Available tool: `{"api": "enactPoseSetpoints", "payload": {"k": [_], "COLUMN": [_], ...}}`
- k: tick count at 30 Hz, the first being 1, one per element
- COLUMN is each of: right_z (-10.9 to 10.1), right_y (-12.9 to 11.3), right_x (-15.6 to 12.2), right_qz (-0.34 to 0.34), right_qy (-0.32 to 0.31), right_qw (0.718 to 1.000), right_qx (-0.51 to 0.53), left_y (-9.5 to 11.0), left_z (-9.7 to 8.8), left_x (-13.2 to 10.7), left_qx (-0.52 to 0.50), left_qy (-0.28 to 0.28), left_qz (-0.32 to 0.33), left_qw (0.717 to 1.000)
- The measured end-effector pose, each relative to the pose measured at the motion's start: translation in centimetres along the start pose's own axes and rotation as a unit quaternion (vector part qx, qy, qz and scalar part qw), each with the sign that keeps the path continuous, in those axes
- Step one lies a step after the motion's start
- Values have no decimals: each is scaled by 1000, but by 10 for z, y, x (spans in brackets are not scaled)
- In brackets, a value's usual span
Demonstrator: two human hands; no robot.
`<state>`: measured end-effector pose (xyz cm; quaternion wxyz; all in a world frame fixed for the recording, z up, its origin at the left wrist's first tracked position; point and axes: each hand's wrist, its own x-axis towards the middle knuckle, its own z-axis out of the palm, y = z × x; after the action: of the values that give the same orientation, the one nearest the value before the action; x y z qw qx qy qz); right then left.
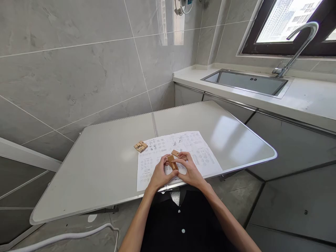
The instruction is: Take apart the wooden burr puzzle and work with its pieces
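Near the table's front edge, my left hand (160, 173) and my right hand (191, 171) are both closed around a small brown wooden block (172, 163). Thumbs meet at its near end, and the fingers press on its sides. Just beyond it, close to my right fingertips, shows a flat wooden piece (175, 153); whether it is held or lies on the paper I cannot tell. Under both hands is a printed sheet (148, 175) with small line diagrams. Several wooden pieces (140, 146) lie grouped at the sheet's far left corner.
The white folding table (105, 168) has a seam across its middle and a metal-edged rim. A grey tiled wall (78, 77) borders its far side. On the right stands a counter with a sink (244, 82) and a tall faucet (299, 49). A white hose (68, 236) runs along the floor.
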<state>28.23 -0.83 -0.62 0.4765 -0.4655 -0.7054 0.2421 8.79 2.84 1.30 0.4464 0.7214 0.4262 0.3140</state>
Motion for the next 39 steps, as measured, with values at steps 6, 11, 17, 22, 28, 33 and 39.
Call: {"api": "enactPoseSetpoints", "payload": {"k": [6,11,17,22,28,33,39], "right_z": [1,1,3,4,3,2,2], "right_y": [2,2,4,6,6,7,9], "right_x": [1,2,3,2,2,2,2], "right_qz": [10,24,22,16,18,31,65], "right_qy": [-6,-5,6,7,26,13,20], "right_qw": [1000,1000,999,999,999,999,997], "right_qx": [-4,-10,-31,-42,-28,-8,35], "left_y": [3,-2,-5,-5,-5,0,2], "left_z": [-1,-2,-5,-6,-3,-2,0], "left_x": [0,-1,0,0,0,0,0], "left_qx": [10,-14,-37,-37,-27,5,43], "left_qy": [-5,-13,-28,-34,-52,-38,-33], "left_qz": [3,16,42,42,41,11,18], "left_qw": [1000,1000,998,998,997,999,998]}}
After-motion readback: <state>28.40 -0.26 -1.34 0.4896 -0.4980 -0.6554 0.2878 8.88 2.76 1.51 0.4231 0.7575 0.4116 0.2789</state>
